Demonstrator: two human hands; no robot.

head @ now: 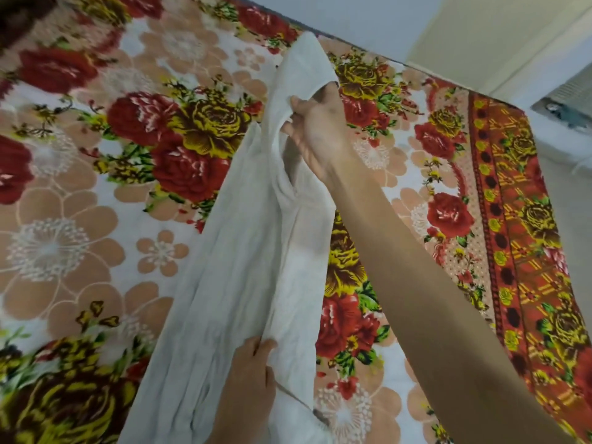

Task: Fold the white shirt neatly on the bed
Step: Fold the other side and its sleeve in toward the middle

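Head view: the white shirt [250, 251] hangs bunched lengthwise above the bed [80, 235], right hand [317, 136] pinching its far end, left hand [246, 373] gripping the near end.

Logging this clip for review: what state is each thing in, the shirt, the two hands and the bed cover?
Thin white cloth shirt: bunched into a long strip, not folded, stretched between both hands above the bed.
Left hand: closed on the near part of the shirt.
Right hand: closed on the far end of the shirt.
Floral red, yellow and peach bedspread: spread flat.
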